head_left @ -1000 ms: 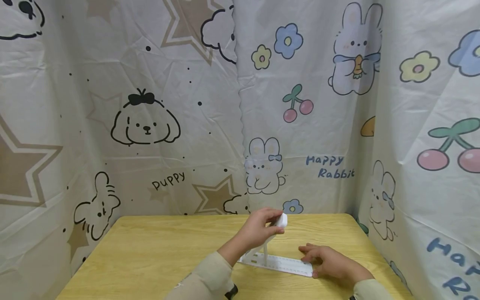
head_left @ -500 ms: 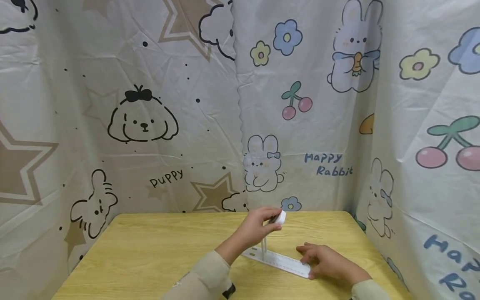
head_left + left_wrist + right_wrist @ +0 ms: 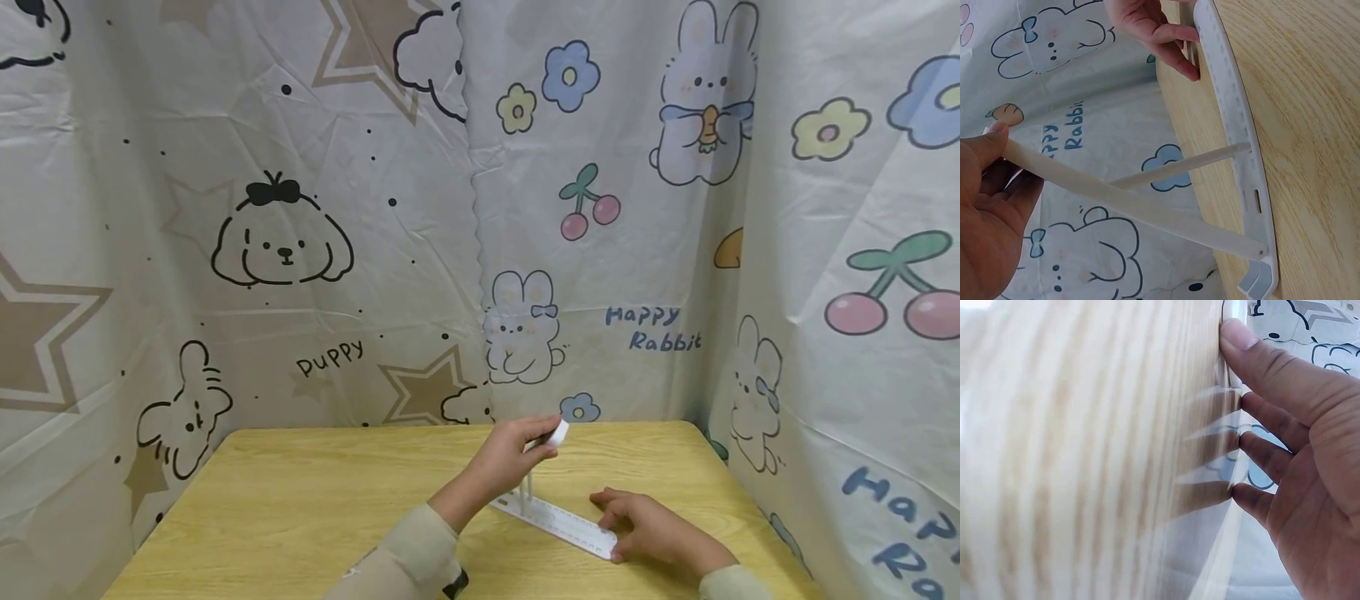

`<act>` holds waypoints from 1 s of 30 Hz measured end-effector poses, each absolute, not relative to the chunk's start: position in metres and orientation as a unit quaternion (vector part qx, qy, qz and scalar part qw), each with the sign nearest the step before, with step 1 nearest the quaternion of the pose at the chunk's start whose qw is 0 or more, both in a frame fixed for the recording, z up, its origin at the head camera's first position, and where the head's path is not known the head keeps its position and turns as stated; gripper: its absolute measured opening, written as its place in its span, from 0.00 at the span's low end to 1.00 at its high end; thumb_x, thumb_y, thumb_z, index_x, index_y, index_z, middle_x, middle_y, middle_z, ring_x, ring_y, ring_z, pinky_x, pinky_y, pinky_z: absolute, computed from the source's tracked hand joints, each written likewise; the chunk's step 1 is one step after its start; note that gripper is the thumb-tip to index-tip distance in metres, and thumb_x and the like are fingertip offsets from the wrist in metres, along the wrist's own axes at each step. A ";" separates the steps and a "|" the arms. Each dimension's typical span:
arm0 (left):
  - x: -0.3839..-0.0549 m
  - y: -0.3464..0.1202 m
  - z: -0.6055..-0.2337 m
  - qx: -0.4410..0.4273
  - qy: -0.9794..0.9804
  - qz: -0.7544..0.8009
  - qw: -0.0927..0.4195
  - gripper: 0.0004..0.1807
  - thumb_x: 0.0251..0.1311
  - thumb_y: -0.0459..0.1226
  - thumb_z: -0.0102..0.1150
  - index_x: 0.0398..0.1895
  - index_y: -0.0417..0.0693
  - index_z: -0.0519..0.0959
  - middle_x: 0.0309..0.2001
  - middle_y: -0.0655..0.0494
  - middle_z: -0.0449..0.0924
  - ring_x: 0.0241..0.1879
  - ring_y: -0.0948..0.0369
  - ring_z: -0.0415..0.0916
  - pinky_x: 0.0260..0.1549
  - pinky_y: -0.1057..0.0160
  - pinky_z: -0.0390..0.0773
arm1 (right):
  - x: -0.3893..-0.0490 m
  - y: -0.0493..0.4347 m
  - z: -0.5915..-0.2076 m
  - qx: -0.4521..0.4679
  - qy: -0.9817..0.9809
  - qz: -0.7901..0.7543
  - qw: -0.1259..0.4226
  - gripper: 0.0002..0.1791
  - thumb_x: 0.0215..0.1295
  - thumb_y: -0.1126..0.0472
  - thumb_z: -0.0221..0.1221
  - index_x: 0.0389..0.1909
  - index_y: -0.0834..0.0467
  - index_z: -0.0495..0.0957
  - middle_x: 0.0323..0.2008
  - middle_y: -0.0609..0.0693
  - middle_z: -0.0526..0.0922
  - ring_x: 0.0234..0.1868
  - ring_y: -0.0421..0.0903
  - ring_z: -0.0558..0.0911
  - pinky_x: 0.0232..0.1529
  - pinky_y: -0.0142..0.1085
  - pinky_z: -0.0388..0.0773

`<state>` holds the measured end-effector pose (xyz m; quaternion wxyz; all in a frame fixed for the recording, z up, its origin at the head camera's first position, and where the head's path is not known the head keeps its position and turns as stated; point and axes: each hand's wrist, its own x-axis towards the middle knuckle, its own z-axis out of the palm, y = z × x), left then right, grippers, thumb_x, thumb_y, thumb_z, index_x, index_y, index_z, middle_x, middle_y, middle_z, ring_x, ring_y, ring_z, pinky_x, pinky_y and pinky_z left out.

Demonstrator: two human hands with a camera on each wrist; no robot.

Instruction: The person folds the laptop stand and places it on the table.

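Note:
A white folding stand, its long flat base [image 3: 562, 529] on the table, sits in front of me. Its hinged arm [image 3: 1135, 206] is raised at a slant, propped by a thin strut [image 3: 1182, 165] that meets the base partway along. My left hand [image 3: 506, 458] pinches the arm's upper end between thumb and fingers. At the base's right end, my right hand [image 3: 656, 529] holds it with thumb and fingers on either side, fingertips down at the tabletop. A small grey-padded lip [image 3: 1260, 281] shows at the hinge end, which my left hand hides in the head view.
The wood-grain table [image 3: 322, 508] extends to the left and behind the stand. A printed curtain [image 3: 420, 250] with puppies, rabbits and flowers hangs behind the table's back edge and along both sides.
The base has turned on the table: its hinge end has swung away from me while its right end has come slightly nearer. Both hands keep their holds.

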<state>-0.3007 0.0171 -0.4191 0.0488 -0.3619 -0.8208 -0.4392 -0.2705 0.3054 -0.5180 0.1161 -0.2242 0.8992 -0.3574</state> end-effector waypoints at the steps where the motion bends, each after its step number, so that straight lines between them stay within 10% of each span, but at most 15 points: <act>1: -0.301 0.017 -0.419 -0.365 -0.821 -0.436 0.054 0.26 0.68 0.36 0.63 0.69 0.46 0.75 0.69 0.52 0.75 0.65 0.59 0.75 0.58 0.70 0.78 | -0.270 0.305 -0.518 -0.225 0.900 -0.355 0.115 0.13 0.49 0.57 0.78 0.36 0.47 0.85 0.71 0.61 0.72 0.74 0.72 0.61 0.69 0.73 0.54; 14: -0.299 0.017 -0.419 -0.366 -0.830 -0.414 0.079 0.26 0.69 0.37 0.63 0.70 0.47 0.74 0.69 0.52 0.74 0.66 0.59 0.74 0.59 0.70 0.77 | -0.265 0.299 -0.521 -0.228 0.903 -0.350 0.103 0.14 0.48 0.52 0.77 0.34 0.46 0.83 0.70 0.55 0.74 0.75 0.70 0.61 0.70 0.72 0.55; 24: -0.297 0.013 -0.417 -0.382 -0.819 -0.415 0.105 0.26 0.66 0.34 0.65 0.67 0.44 0.76 0.67 0.51 0.76 0.63 0.59 0.77 0.55 0.71 0.80 | -0.271 0.308 -0.521 -0.276 0.888 -0.351 0.112 0.20 0.54 0.50 0.73 0.50 0.45 0.88 0.68 0.46 0.78 0.76 0.69 0.60 0.73 0.32 0.57; 30: -0.295 0.011 -0.419 -0.385 -0.819 -0.408 0.120 0.25 0.65 0.35 0.66 0.65 0.43 0.78 0.65 0.52 0.78 0.61 0.60 0.79 0.54 0.74 0.79 | -0.278 0.305 -0.520 -0.275 0.890 -0.338 0.135 0.23 0.53 0.50 0.74 0.53 0.43 0.87 0.61 0.37 0.82 0.76 0.68 0.60 0.72 0.66 0.58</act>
